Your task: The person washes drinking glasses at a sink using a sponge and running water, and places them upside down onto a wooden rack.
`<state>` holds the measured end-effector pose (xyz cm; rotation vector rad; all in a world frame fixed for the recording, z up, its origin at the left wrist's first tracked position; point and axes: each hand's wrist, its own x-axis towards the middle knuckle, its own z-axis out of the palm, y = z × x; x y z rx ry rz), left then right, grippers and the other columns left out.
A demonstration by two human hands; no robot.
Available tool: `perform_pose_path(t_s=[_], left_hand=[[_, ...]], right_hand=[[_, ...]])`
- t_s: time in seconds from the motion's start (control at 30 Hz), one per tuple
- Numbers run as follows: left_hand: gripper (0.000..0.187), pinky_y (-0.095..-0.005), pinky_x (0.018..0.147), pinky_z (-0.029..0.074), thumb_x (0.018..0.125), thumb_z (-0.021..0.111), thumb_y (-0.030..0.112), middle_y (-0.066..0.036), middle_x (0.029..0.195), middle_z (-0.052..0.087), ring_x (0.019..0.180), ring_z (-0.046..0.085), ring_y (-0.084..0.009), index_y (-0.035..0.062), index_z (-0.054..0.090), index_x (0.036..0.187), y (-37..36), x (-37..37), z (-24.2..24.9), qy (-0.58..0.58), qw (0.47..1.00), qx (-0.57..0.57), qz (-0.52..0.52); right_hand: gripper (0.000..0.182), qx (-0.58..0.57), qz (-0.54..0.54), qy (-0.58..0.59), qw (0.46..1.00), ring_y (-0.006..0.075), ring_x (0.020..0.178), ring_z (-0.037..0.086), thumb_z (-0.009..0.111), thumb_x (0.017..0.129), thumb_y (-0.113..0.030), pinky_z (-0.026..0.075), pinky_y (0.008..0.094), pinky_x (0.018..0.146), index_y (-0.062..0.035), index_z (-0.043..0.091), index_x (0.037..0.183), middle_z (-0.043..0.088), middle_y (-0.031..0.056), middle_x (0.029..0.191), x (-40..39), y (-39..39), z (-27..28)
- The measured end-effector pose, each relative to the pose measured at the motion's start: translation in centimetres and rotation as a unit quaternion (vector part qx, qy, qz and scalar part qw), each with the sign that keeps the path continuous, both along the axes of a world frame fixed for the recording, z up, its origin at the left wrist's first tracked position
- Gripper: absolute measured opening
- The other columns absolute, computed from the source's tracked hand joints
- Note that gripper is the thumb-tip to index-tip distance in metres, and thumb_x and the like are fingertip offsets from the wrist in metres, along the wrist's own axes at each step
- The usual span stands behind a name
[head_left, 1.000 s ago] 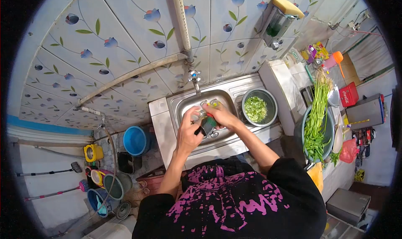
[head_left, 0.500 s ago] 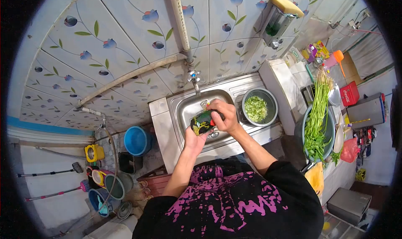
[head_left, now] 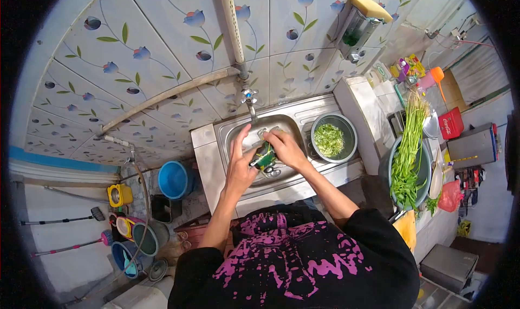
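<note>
Over the steel sink [head_left: 230, 138], a dark green object with a yellow print [head_left: 265, 158] is in my right hand [head_left: 286, 149], whose fingers are bent around its upper right side. Its kind is partly hidden by the hands. My left hand [head_left: 238, 168] is at the object's left side, open, with long fingers stretched up toward the tap [head_left: 250, 96] and the thumb side next to the print. Below the object, a shiny round metal piece [head_left: 272, 171] shows in the basin. A grey bowl [head_left: 352, 141] of chopped greens [head_left: 329, 140] sits on the drainboard to the right.
On the right counter, long leafy stalks [head_left: 407, 165] lie across a grey basin [head_left: 427, 181]. A soap dispenser [head_left: 355, 35] with a sponge on top is fixed to the tiled wall. Blue bucket [head_left: 174, 180] and several other buckets stand on the floor at left.
My left hand has shifted from beneath the object to its left side, and its fingers have straightened upward. The object has turned and sits slightly lower, with my right hand still on it.
</note>
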<state>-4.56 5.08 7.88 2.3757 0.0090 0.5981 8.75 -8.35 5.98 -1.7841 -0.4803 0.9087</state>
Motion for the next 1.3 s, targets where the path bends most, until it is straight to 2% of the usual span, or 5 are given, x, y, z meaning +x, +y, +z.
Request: perform_pose_path(t_s=[0.37, 0.77, 0.93, 1.17, 1.3], left_hand=[[0.041, -0.0392, 0.099, 0.049, 0.104, 0.043, 0.028, -0.01, 0.124, 0.066, 0.114, 0.062, -0.0235, 0.0021, 0.056, 0.133, -2.3, 0.1, -5.0, 0.091, 0.627, -0.774, -0.008], [0.025, -0.0408, 0.104, 0.044, 0.079, 0.064, -0.001, -0.019, 0.149, 0.044, 0.137, 0.042, -0.031, -0.0091, 0.07, 0.102, 0.4, 0.2, 2.2, -0.035, 0.999, -0.002, 0.004], [0.026, -0.0444, 0.102, 0.047, 0.089, 0.06, 0.007, -0.018, 0.139, 0.054, 0.127, 0.054, -0.0282, -0.0038, 0.069, 0.111, 1.1, 0.6, -3.2, 0.003, 0.983, -0.184, -0.017], [0.038, -0.0469, 0.104, 0.046, 0.098, 0.048, 0.02, -0.012, 0.123, 0.065, 0.117, 0.061, -0.0273, 0.0027, 0.059, 0.13, -1.0, -0.3, -5.4, 0.074, 0.566, -0.821, 0.001], [0.033, -0.0375, 0.094, 0.05, 0.094, 0.055, 0.015, -0.01, 0.125, 0.063, 0.108, 0.064, -0.0238, -0.001, 0.065, 0.12, 0.0, -1.3, -6.4, 0.106, 0.743, -0.651, 0.118]], right_hand=[[0.019, 0.327, -0.041, -0.386, 0.862, 0.0247, 0.062, 0.063, 0.061, 0.091, -0.018, 0.047, 0.0342, 0.058, 0.0007, 0.065, 0.094, 0.064, 0.013, 0.077, 0.6, 0.2, -0.2], [0.045, -0.013, 0.045, 0.143, 0.989, 0.0247, 0.056, 0.062, 0.063, 0.093, -0.041, 0.047, 0.0341, 0.056, 0.0033, 0.067, 0.09, 0.062, 0.0112, 0.071, 0.5, 0.9, 2.0], [0.03, 0.156, -0.051, -0.282, 0.945, 0.028, 0.059, 0.062, 0.064, 0.092, -0.027, 0.047, 0.0348, 0.057, 0.0019, 0.067, 0.085, 0.061, 0.0118, 0.069, -0.9, 1.7, 0.7], [0.016, 0.34, -0.045, -0.378, 0.86, 0.0286, 0.067, 0.063, 0.065, 0.089, -0.014, 0.049, 0.0362, 0.06, 0.0011, 0.067, 0.087, 0.064, 0.0139, 0.077, -0.8, 1.2, 0.3], [0.02, 0.336, -0.045, -0.251, 0.907, 0.0226, 0.072, 0.065, 0.068, 0.09, -0.02, 0.05, 0.0336, 0.063, 0.0006, 0.068, 0.088, 0.066, 0.0117, 0.081, -0.6, 1.3, 0.1]])
